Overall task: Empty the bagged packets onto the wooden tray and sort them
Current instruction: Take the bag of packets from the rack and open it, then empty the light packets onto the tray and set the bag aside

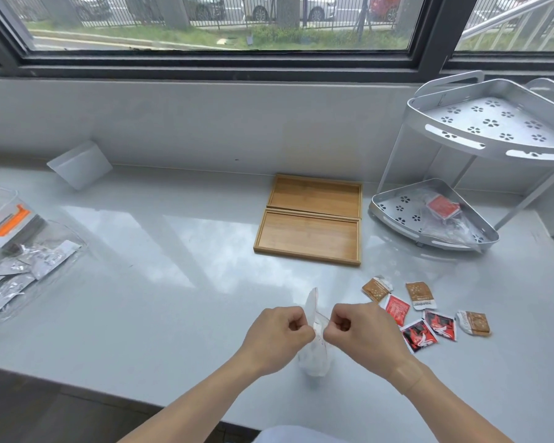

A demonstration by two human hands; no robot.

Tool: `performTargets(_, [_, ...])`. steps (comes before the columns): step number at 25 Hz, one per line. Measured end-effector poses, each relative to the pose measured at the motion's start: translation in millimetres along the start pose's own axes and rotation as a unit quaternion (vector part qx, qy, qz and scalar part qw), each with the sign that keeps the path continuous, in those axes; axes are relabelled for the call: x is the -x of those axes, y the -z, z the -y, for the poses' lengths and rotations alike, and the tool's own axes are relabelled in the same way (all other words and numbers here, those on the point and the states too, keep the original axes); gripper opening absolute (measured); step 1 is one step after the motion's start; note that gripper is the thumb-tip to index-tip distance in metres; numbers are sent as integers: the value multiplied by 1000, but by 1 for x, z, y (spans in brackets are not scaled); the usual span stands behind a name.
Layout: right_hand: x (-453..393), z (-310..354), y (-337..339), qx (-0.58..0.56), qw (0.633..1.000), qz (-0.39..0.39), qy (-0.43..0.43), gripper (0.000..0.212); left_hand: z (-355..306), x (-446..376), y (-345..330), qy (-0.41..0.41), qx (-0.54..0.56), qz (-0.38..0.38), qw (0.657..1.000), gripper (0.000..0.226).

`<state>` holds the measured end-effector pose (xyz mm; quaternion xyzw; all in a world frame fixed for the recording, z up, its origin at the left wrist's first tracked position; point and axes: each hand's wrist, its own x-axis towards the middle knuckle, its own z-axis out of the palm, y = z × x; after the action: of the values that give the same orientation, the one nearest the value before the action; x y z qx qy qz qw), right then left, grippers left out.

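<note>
A small clear plastic bag (314, 356) hangs above the white counter near its front edge. My left hand (277, 338) and my right hand (363, 335) each pinch one side of the bag's top edge, fists close together. Whether anything is inside the bag I cannot tell. Several sauce packets (424, 310), brown, red and red-black, lie loose on the counter just right of my right hand. Two shallow wooden trays sit side by side farther back, the near tray (259, 241) and the far tray (315, 179), with nothing in either.
A silver two-tier corner rack (480, 145) stands at the back right; its lower shelf holds a clear bag with a red packet (443, 207). At the left edge lie a clear bag of silver packets (20, 276) and a clear box (0, 219). A white card (80, 164) leans against the wall.
</note>
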<state>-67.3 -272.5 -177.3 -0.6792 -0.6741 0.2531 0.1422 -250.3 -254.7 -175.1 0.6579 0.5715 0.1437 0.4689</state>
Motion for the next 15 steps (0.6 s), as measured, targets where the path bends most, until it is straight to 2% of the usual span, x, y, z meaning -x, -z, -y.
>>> performTargets(4, [2, -24, 27, 63, 994, -56, -72, 22, 9, -2, 18, 4, -67, -49, 996, 21])
performTargets(10, [11, -28, 33, 72, 986, -82, -124, 24, -2, -7, 9, 10, -134, -103, 986, 27])
performTargets(12, [13, -32, 33, 78, 984, -88, -135, 24, -6, -10, 6, 11, -105, -98, 990, 28])
performTargets(15, [16, -37, 38, 102, 980, -96, -138, 24, -15, -16, 0, 35, 0, -58, 998, 26])
